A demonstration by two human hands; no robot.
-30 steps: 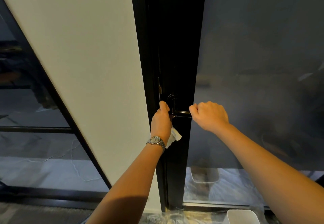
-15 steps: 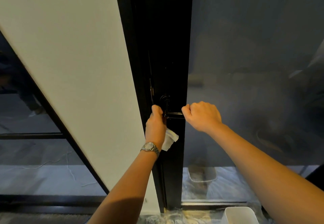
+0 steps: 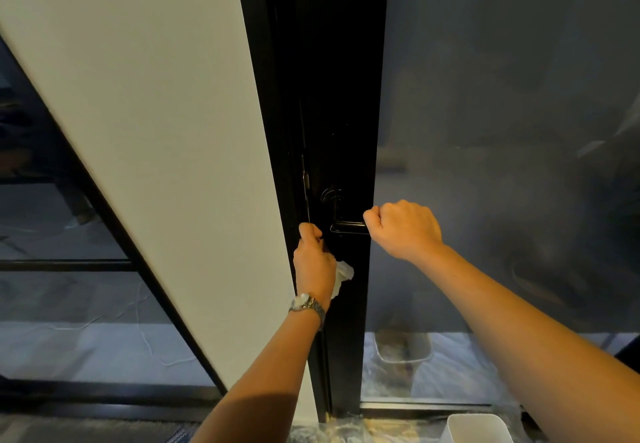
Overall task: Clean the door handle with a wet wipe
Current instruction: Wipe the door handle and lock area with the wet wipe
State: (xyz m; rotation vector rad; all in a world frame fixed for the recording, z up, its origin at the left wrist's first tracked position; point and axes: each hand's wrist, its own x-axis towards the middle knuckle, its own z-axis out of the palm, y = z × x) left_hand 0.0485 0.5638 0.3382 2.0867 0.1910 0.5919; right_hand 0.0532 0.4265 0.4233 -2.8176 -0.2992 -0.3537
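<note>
Head view, hands point(image 3: 403, 227) gripping handle point(image 3: 348, 225), wipe point(image 3: 343, 274) seemingly below

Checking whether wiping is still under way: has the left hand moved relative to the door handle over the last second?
Yes. The left hand, holding the wet wipe, has dropped lower and leftward from the door handle, whose lever the right hand holds.

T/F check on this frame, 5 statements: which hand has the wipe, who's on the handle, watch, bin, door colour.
1. The left hand holds the white wipe. True.
2. The right hand is open and flat against the glass. False: it is closed in a fist at the end of the door handle.
3. A wristwatch sits on the left wrist. True.
4. The wipe is draped over the handle. False: it is bunched in the left hand, below the handle.
5. The door frame is white. False: it is black.
</note>
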